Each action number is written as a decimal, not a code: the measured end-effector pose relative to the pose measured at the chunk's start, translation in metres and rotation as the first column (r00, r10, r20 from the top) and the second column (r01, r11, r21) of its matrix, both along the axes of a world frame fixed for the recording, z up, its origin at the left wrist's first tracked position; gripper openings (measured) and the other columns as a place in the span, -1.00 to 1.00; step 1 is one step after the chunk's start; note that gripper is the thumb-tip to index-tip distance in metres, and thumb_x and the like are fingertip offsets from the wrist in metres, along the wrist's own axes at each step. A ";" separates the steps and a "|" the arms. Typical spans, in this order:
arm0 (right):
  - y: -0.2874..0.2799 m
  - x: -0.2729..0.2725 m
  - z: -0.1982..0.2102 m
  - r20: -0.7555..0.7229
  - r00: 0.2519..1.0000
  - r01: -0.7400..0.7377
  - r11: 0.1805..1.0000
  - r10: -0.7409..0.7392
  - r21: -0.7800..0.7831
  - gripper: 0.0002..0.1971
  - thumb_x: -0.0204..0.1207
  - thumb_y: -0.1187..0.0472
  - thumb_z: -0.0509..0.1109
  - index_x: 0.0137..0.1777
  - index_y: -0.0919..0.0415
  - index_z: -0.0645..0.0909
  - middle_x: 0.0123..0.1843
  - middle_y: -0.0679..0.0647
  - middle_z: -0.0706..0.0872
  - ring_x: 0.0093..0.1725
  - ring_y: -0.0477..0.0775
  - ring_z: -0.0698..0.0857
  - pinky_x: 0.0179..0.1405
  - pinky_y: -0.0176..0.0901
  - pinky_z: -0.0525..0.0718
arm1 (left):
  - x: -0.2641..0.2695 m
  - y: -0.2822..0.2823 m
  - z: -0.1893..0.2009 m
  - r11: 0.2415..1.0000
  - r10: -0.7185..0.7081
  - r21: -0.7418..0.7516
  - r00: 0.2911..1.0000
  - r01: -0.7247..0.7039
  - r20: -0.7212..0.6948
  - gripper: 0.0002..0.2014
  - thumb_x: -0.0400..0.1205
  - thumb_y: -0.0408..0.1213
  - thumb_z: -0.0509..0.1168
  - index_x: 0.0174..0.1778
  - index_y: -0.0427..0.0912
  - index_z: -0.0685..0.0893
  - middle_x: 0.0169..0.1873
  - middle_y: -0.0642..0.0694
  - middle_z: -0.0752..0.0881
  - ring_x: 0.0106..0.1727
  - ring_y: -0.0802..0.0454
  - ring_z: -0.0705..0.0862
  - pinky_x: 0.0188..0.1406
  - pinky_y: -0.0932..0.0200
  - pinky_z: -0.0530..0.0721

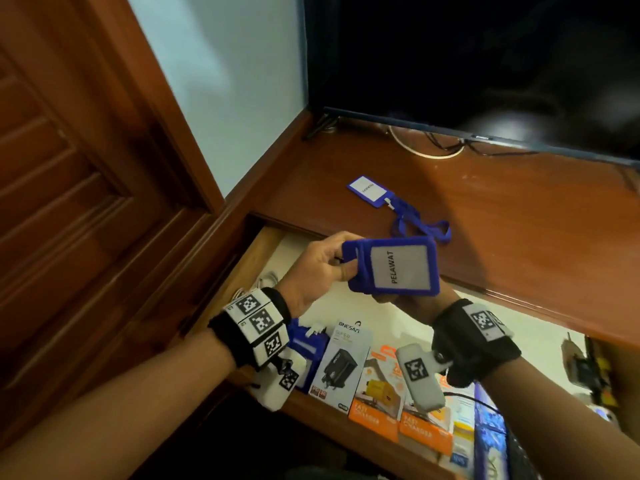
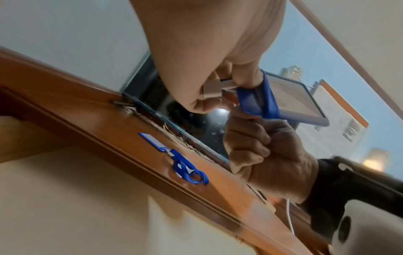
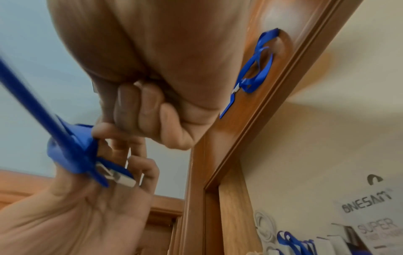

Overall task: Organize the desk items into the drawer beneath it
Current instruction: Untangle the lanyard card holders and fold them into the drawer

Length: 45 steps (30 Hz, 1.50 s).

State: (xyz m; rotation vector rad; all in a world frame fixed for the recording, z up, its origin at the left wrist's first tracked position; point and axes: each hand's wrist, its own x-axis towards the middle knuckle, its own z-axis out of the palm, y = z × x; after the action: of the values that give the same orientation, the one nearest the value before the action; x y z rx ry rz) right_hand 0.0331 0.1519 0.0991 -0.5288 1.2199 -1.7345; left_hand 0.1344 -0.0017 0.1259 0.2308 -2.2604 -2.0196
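A blue badge holder with a white "PELAWAT" card and its lanyard wound round it hangs above the open drawer. My left hand pinches its left end at the metal clip. Beneath it, my right hand is mostly hidden; its fingers are curled in a fist against the wound lanyard. In the right wrist view the holder shows edge-on. A second blue badge holder lies flat on the desk, its loose lanyard trailing toward the front edge.
The drawer holds a white ONESAM charger box, orange fast-charger boxes, more blue badge holders and a white cable. A dark TV screen stands at the desk's back over cables. A wooden door is left.
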 end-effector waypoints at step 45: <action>-0.085 -0.116 -0.106 -0.733 0.534 0.614 0.404 0.421 0.679 0.11 0.33 -0.48 0.30 0.70 0.10 -0.09 0.73 -0.05 -0.13 0.70 0.13 -0.16 0.56 0.39 0.05 | -0.038 -0.044 -0.113 -0.255 -0.354 -0.485 0.386 0.837 0.852 -0.68 0.54 -0.11 0.44 0.18 -0.12 0.67 0.03 -0.15 0.70 0.00 -0.14 0.69 -0.23 0.10 0.50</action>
State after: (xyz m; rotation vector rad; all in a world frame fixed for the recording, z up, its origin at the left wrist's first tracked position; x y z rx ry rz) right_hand -0.0833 0.0674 -0.0071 -0.5767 2.7557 -0.4212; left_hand 0.0962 -0.0459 0.0125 -1.0430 -3.8565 0.2326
